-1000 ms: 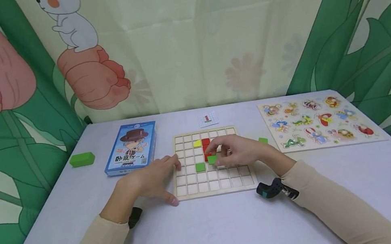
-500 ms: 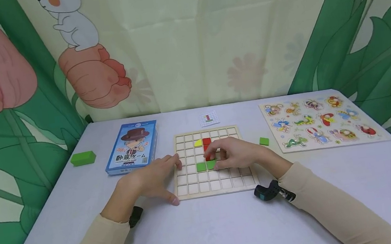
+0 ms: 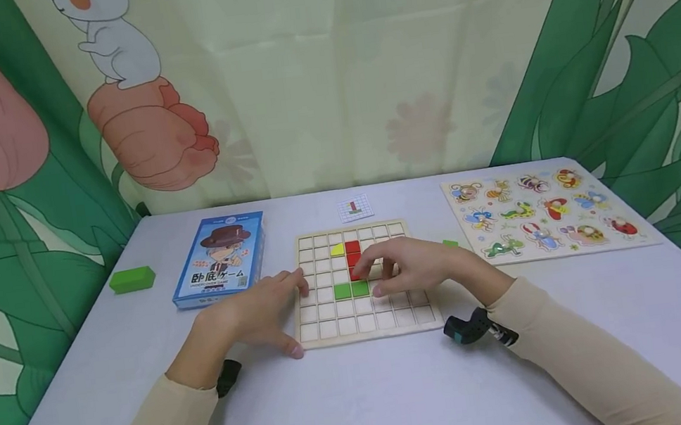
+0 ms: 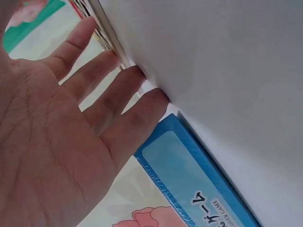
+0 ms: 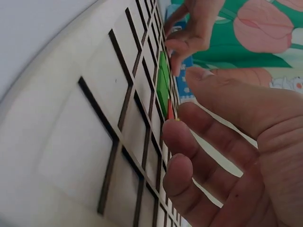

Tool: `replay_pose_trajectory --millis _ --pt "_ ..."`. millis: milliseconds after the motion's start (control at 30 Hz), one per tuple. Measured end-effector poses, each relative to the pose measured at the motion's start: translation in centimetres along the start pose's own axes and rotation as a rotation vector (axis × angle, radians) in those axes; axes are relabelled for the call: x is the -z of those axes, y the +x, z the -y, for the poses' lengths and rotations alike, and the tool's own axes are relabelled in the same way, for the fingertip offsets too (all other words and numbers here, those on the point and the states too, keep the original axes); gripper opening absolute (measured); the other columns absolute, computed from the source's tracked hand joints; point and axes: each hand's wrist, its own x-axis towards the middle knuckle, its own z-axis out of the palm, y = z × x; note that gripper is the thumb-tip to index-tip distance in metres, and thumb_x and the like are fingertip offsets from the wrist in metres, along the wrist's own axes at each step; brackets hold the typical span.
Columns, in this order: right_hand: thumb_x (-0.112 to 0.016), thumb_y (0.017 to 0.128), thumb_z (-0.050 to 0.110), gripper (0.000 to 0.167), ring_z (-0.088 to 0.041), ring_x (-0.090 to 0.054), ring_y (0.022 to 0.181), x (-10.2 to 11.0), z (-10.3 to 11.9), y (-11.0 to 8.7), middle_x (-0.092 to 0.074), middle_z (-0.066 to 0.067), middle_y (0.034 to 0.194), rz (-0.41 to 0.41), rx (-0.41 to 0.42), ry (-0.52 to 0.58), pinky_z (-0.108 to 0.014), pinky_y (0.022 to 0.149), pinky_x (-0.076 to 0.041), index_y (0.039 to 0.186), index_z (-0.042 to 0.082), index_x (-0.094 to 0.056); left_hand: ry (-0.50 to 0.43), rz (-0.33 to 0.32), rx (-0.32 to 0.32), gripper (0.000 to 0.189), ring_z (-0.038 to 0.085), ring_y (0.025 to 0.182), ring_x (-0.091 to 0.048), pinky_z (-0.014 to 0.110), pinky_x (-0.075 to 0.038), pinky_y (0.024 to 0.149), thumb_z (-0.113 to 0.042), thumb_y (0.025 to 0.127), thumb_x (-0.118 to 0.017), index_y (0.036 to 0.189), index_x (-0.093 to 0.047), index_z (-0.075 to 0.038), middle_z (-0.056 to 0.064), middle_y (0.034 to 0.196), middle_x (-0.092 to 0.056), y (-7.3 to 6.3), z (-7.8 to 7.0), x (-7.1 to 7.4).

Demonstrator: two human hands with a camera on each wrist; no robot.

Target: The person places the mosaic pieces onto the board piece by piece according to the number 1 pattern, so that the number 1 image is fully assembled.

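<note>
A wooden grid board (image 3: 327,311) lies flat on the white table in the head view. My left hand (image 3: 247,316) rests along its left edge, thumb at the near corner and fingers spread. Two green square tiles (image 3: 351,290) sit side by side in the grid. Above them runs a column of red tiles (image 3: 352,247), with a yellow tile (image 3: 337,250) beside its top. My right hand (image 3: 413,264) hovers over the board just right of these tiles, fingers loosely bent. In the right wrist view, nothing shows between thumb and fingertips (image 5: 179,130).
A blue game box (image 3: 219,259) lies left of the board, with a green block (image 3: 132,280) farther left. Behind the board is a small pattern card (image 3: 355,208). A flat insect puzzle (image 3: 575,252) lies at right, a green tile (image 3: 449,243) near its edge.
The right hand has set a green tile into the grid beside the other green tile and let go, drawing slightly right. The left hand keeps its place on the board's edge.
</note>
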Motion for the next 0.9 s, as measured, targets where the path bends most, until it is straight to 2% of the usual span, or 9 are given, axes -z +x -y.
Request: replay_pose_trajectory --millis 167,433,700,900 --pt "-0.075 0.095 0.022 0.036 -0.013 -0.066 0.093 0.7 0.0 -0.9 -0.068 0.003 0.126 -0.018 -0.005 -0.032 -0.037 0.085 -0.052 0.129 0.02 -0.066 -0.01 0.009 0.022 0.081 0.019 0.112 -0.051 0.043 -0.048 0.097 -0.049 0.064 -0.097 0.125 -0.046 -0.028 -0.002 0.125 -0.054 -0.1 0.2 0.0" --pt "-0.075 0.096 0.024 0.032 -0.016 -0.065 0.088 1.3 -1.2 -2.6 -0.069 0.0 0.122 -0.114 0.005 -0.015 -0.035 0.078 -0.052 0.126 0.019 -0.067 -0.012 0.007 0.01 0.08 0.019 0.113 -0.051 0.041 -0.048 0.097 -0.046 0.066 -0.097 0.125 -0.047 -0.028 -0.002 0.127 -0.054 -0.1 -0.1 0.1" --pt "-0.076 0.095 0.023 0.031 -0.016 -0.064 0.087 1.7 -2.7 -4.4 -0.069 0.0 0.12 -0.174 -0.021 -0.019 -0.034 0.079 -0.055 0.125 0.018 -0.068 0.014 0.007 0.01 0.082 0.02 0.112 -0.052 0.042 -0.049 0.097 -0.048 0.065 -0.097 0.126 -0.047 -0.027 -0.002 0.125 -0.054 0.0 -0.2 0.3" --pt "-0.078 0.094 0.023 0.033 -0.016 -0.062 0.087 2.4 -3.4 -5.7 -0.07 0.0 0.119 -0.217 -0.043 -0.062 -0.032 0.079 -0.055 0.125 0.018 -0.068 0.007 0.006 0.015 0.082 0.019 0.113 -0.051 0.042 -0.049 0.097 -0.048 0.065 -0.097 0.126 -0.047 -0.027 -0.002 0.126 -0.054 -0.1 -0.2 0.2"
